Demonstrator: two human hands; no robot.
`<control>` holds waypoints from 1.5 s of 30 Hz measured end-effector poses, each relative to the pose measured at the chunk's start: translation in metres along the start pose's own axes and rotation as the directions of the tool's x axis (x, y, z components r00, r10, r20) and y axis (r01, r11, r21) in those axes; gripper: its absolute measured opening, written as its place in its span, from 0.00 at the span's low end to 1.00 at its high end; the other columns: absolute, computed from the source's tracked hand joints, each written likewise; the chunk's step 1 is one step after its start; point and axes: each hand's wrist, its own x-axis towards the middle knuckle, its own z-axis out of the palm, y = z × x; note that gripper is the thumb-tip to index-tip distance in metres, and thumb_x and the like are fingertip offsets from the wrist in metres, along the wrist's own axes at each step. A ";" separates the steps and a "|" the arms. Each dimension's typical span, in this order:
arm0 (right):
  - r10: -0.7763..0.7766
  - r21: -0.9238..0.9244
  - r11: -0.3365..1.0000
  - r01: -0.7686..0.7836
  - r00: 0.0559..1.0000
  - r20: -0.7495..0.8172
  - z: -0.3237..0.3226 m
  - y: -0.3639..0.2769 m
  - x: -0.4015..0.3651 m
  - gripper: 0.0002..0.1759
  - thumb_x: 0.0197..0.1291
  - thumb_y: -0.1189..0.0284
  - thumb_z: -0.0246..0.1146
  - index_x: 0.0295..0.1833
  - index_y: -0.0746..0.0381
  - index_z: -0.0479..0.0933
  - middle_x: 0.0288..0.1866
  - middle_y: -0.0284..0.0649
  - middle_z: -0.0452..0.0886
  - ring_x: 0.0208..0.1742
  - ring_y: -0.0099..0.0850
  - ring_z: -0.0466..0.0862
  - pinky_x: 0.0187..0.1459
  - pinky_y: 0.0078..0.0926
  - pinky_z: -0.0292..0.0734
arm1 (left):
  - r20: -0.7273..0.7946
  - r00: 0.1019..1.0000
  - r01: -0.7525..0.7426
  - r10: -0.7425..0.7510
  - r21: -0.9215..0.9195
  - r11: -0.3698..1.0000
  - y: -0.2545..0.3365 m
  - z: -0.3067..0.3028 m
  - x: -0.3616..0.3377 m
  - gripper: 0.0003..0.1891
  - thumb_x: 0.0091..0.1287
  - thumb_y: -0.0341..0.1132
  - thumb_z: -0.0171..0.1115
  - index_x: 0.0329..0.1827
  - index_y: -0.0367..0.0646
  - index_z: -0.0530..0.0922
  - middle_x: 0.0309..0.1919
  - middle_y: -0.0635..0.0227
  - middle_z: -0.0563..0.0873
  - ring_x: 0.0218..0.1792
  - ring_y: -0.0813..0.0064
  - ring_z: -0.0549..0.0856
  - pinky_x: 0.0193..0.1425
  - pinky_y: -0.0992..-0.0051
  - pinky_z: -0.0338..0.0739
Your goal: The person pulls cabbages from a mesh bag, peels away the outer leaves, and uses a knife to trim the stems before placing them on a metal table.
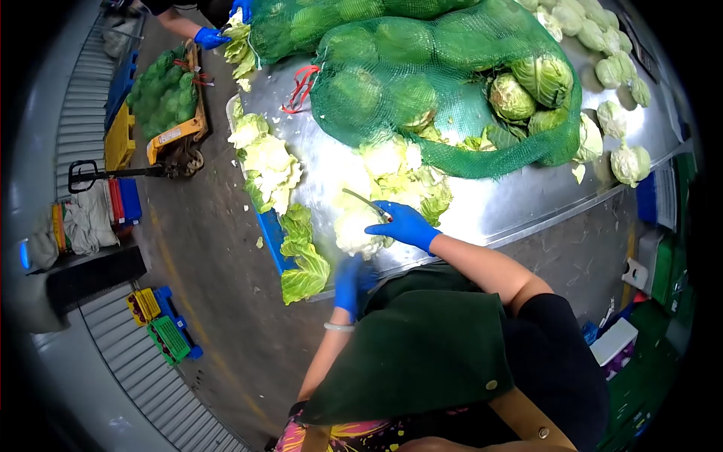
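My right hand (pixel 407 226) is closed around the knife (pixel 367 202), thumb against the pale cabbage (pixel 354 233) near the edge of the metal table (pixel 493 203). My left hand (pixel 351 283) blurs just beside the cabbage; I cannot tell whether it is spread or closed. Beyond lies the green net bag (pixel 467 94)

We see a smooth, glossy metal tabletop (pixel 550 203), bright with reflections. Over it at the far side we find coarse green plastic netting (pixel 459 158), with a thin, ribbon-like red tie (pixel 301 89). Our gloves (pixel 407 228) look smooth and rubbery; our apron (pixel 414 358) is matt, dark green material. At left, the floor (pixel 196 256) looks matt and rough beside ribbed panels (pixel 139 354).
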 end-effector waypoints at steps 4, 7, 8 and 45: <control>-0.025 -0.074 0.997 0.022 0.999 -0.040 0.007 0.001 0.005 0.48 0.49 0.39 0.71 0.68 0.63 0.73 0.60 0.50 0.81 0.57 0.44 0.83 0.60 0.37 0.75 | -0.085 0.789 -0.415 0.609 0.656 0.630 0.011 0.009 0.010 0.53 0.52 0.40 0.81 0.77 0.35 0.55 0.67 0.51 0.68 0.68 0.56 0.69 0.72 0.60 0.65; -0.146 -0.111 0.985 0.135 0.985 -0.094 -0.001 -0.004 -0.004 0.37 0.58 0.48 0.68 0.67 0.59 0.75 0.59 0.49 0.82 0.55 0.44 0.84 0.56 0.37 0.78 | 0.081 0.713 -0.624 0.697 0.526 0.577 -0.003 0.014 0.049 0.61 0.46 0.41 0.84 0.78 0.34 0.50 0.73 0.48 0.60 0.75 0.55 0.61 0.78 0.61 0.58; -0.398 -0.258 0.898 0.355 0.908 -0.134 -0.007 -0.003 -0.006 0.31 0.62 0.54 0.66 0.68 0.54 0.75 0.56 0.47 0.82 0.51 0.43 0.85 0.51 0.36 0.80 | 0.097 0.684 -0.624 0.723 0.591 0.511 0.004 0.021 0.052 0.62 0.46 0.42 0.85 0.79 0.34 0.49 0.74 0.48 0.59 0.75 0.54 0.60 0.78 0.61 0.58; -0.732 -0.544 0.547 0.637 0.679 0.060 0.008 -0.021 0.030 0.15 0.56 0.63 0.67 0.49 0.53 0.81 0.33 0.40 0.85 0.32 0.42 0.85 0.35 0.39 0.81 | -0.298 0.955 -0.024 0.017 -0.021 0.999 0.030 0.010 0.014 0.38 0.65 0.36 0.67 0.76 0.49 0.58 0.63 0.59 0.75 0.59 0.62 0.80 0.55 0.59 0.81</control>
